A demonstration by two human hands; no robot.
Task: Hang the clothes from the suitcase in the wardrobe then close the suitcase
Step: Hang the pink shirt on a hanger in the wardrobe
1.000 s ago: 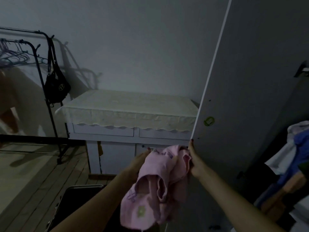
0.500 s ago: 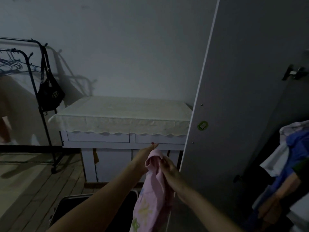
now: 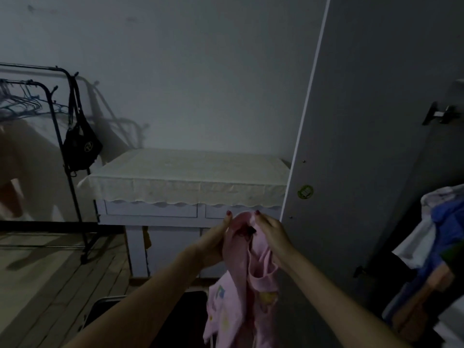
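While a black bag (image 3: 80,146) hangs on the clothes rack (image 3: 62,156) at far left, the left hand (image 3: 213,243) and right hand (image 3: 272,233) each grip the top of a pink garment (image 3: 241,285), which dangles above the open suitcase (image 3: 175,320), beside the wardrobe door (image 3: 364,146).

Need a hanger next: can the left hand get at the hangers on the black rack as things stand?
Probably not: the left hand grips the pink garment, and the hangers hang far off at the left.
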